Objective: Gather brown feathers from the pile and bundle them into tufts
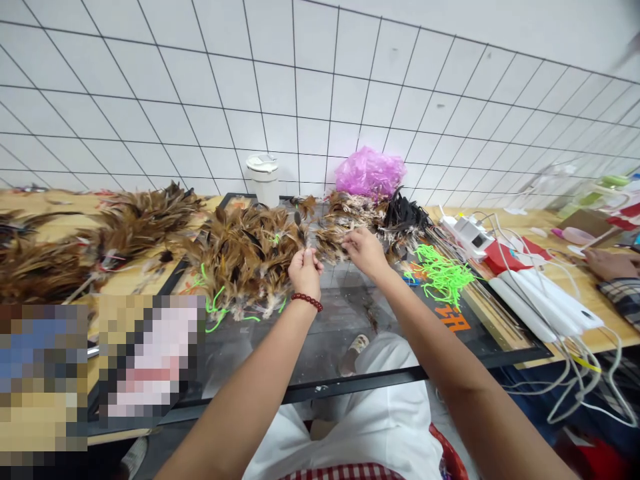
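Observation:
My left hand, with a dark red bead bracelet on the wrist, is closed in a pinch. A dark feather stands up from its fingertips. To its left lies a big heap of brown feathers. My right hand reaches to a smaller pile of pale and brown feathers, its fingers bent at the pile's near edge. Whether those fingers grip a feather is too small to tell. Black feathers lie just beyond it. Both hands are above a dark glass panel.
Bright green strings lie on the right. A white cup and a pink plastic bag stand by the gridded wall. White power strips with cables are further right, near another person's hand. More feathers lie left.

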Available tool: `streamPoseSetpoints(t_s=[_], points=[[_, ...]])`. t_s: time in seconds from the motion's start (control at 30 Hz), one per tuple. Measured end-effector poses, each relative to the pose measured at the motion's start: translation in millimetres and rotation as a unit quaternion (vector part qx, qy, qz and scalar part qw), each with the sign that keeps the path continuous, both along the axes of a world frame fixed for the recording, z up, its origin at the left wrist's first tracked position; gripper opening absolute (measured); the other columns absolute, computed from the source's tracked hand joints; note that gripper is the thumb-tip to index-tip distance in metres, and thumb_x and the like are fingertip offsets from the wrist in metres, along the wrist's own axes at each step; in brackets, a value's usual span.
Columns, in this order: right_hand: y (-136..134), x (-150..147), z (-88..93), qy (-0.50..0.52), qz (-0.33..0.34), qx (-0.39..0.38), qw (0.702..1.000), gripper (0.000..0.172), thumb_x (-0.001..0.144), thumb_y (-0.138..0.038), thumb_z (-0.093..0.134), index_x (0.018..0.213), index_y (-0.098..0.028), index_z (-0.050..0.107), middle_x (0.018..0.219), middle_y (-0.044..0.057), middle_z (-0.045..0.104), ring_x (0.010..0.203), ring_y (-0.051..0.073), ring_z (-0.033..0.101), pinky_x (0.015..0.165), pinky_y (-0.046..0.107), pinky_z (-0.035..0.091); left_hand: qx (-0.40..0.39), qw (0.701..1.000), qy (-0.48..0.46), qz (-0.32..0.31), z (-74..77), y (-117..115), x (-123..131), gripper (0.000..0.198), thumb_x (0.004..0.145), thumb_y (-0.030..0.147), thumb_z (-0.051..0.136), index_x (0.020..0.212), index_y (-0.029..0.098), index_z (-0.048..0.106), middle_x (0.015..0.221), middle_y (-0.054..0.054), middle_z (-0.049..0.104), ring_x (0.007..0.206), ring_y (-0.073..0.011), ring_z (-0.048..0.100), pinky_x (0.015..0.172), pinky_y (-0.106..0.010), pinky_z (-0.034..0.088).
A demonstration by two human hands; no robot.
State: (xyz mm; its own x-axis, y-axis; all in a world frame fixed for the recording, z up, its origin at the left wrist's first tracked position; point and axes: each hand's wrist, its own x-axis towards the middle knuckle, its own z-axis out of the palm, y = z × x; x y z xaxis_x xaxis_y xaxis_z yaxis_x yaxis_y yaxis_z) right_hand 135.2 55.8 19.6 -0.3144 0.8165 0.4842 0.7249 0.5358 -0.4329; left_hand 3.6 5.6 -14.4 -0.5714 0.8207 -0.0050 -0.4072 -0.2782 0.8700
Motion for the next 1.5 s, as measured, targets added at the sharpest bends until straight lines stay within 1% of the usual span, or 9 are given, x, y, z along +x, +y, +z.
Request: streamPoseSetpoints(t_s=[0.17, 0.33, 0.5, 0.6, 0.87, 0.93, 1.1, 1.27, 1.5], points=[[-3.6, 19.2, -24.1, 0.275, 0.038, -0.263, 0.924, 0.02, 0.065, -0.028, 0.065, 0.08, -0.016, 0.062, 0.06, -0.003, 0.057, 0.053, 0.01, 0.05, 0.057, 0.025, 0.04, -0.009, 1.0, 0.017, -0.002, 2.0, -2.0, 0.5, 0.022, 0.076, 0.036, 0.059, 0.075, 0.014, 0.057, 0.052, 0.006, 0.047, 0.04, -0.0055, 0.047, 0.037, -0.017, 0.032], [-7.7, 24.7, -18.2, 0.372, 0.067, -0.347, 0.858, 0.045, 0.058, -0.028, 0.069, 0.099, -0.015, 0.061, 0.058, -0.005, 0.057, 0.048, 0.007, 0.047, 0.052, 0.022, 0.037, 0.001, 0.999, 0.033, -0.027, 5.7, -6.2, 4.0, 0.024, 0.075, 0.037, 0.061, 0.075, 0.014, 0.058, 0.054, 0.005, 0.05, 0.041, -0.0057, 0.048, 0.038, -0.017, 0.034], [-8.5, 36.6, -11.1, 0.209, 0.073, -0.274, 0.936, 0.013, 0.058, -0.018, 0.064, 0.07, -0.016, 0.068, 0.063, -0.001, 0.061, 0.057, 0.009, 0.051, 0.059, 0.023, 0.039, 0.007, 0.998, 0.052, -0.041, 6.7, -8.8, 7.8, 0.024, 0.075, 0.037, 0.061, 0.075, 0.014, 0.059, 0.054, 0.004, 0.052, 0.042, -0.0059, 0.049, 0.038, -0.016, 0.034], [-8.4, 40.2, -10.4, 0.201, 0.057, -0.257, 0.944, 0.007, 0.06, -0.018, 0.062, 0.066, -0.016, 0.065, 0.061, -0.002, 0.06, 0.055, 0.008, 0.049, 0.056, 0.022, 0.038, 0.004, 0.997, 0.053, -0.049, 7.1, -9.1, 7.9, 0.023, 0.075, 0.037, 0.061, 0.074, 0.014, 0.059, 0.054, 0.004, 0.052, 0.042, -0.0061, 0.049, 0.038, -0.017, 0.035], [-19.7, 34.0, -0.3, 0.428, 0.079, -0.426, 0.793, 0.032, 0.055, -0.022, 0.073, 0.085, -0.017, 0.064, 0.058, -0.004, 0.059, 0.049, 0.006, 0.053, 0.049, 0.018, 0.043, -0.007, 0.998, 0.033, -0.06, 8.7, -9.8, 8.1, 0.021, 0.075, 0.034, 0.061, 0.075, 0.014, 0.059, 0.055, 0.003, 0.054, 0.042, -0.0064, 0.05, 0.039, -0.017, 0.038], [-22.1, 30.1, -1.5, 0.443, 0.091, -0.435, 0.779, 0.029, 0.054, -0.023, 0.075, 0.08, -0.016, 0.064, 0.059, -0.003, 0.06, 0.052, 0.007, 0.056, 0.051, 0.018, 0.045, -0.019, 0.996, 0.028, -0.085, 9.2, -10.9, 10.3, 0.02, 0.076, 0.033, 0.061, 0.074, 0.013, 0.058, 0.057, 0.001, 0.057, 0.045, -0.0072, 0.053, 0.042, -0.018, 0.042], [-25.9, 14.7, -10.0, 0.452, 0.103, -0.345, 0.816, 0.025, 0.053, -0.028, 0.078, 0.069, -0.015, 0.064, 0.065, -0.001, 0.064, 0.057, 0.009, 0.06, 0.052, 0.019, 0.047, -0.066, 0.982, 0.028, -0.175, 10.6, -15.2, 16.5, 0.02, 0.073, 0.03, 0.065, 0.073, 0.011, 0.06, 0.064, -0.004, 0.064, 0.055, -0.0117, 0.062, 0.053, -0.024, 0.051], [-28.6, 4.4, -15.8, 0.45, 0.117, -0.299, 0.833, 0.028, 0.057, -0.034, 0.077, 0.077, -0.017, 0.065, 0.062, -0.002, 0.063, 0.06, 0.011, 0.06, 0.06, 0.025, 0.049, -0.085, 0.979, 0.025, -0.184, 10.6, -15.8, 17.8, 0.019, 0.073, 0.028, 0.067, 0.073, 0.011, 0.06, 0.059, -0.003, 0.062, 0.049, -0.0115, 0.06, 0.049, -0.024, 0.05], [-28.5, 1.1, -25.8, 0.394, 0.066, -0.188, 0.897, 0.019, 0.063, -0.031, 0.07, 0.076, -0.017, 0.067, 0.072, 0.001, 0.065, 0.066, 0.013, 0.057, 0.067, 0.027, 0.047, -0.094, 0.972, 0.058, -0.209, 8.2, -15.7, 19.3, 0.02, 0.072, 0.029, 0.068, 0.068, 0.011, 0.059, 0.055, -0.001, 0.059, 0.042, -0.009, 0.054, 0.043, -0.022, 0.047]])
